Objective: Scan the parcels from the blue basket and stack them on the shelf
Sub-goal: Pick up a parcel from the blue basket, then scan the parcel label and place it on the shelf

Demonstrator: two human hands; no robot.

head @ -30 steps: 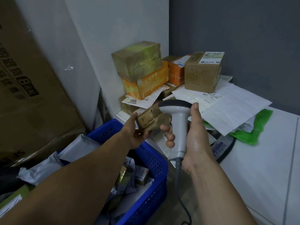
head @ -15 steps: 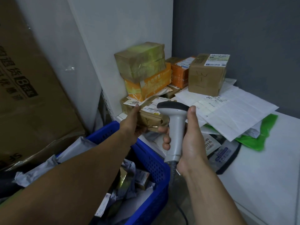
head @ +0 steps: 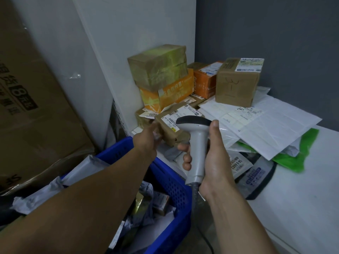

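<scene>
While the left hand [head: 146, 142] holds the small brown parcel [head: 169, 133] by its left end, thumb on the top edge and the other fingers blurred and hidden behind it, the right hand [head: 214, 158] is wrapped firmly round the grey scanner [head: 197, 143]. The scanner's handle stands nearly upright at the centre of the frame. Its dark-fronted head sits at the top and points left, over the parcel's label, and its cable drops from the base towards the bottom edge.

The parcel sits just left of centre, at the front left corner of the white shelf [head: 302, 189]. Its long axis runs roughly left to right and rises a little to the right, with the white label facing up. I cannot tell whether it rests on the shelf or is held just above it.

Right behind it, a tape-wrapped box [head: 157, 66] lies on an orange box [head: 168, 94]. A cardboard box [head: 236, 83] marked in pen stands further right on white mailers [head: 266, 125]. A green bag [head: 297, 160] pokes out beneath them.

The blue basket [head: 176, 182] fills the lower middle, below the hands, heaped with grey bags and small boxes. A large printed carton [head: 27, 107] leans along the left edge.
</scene>
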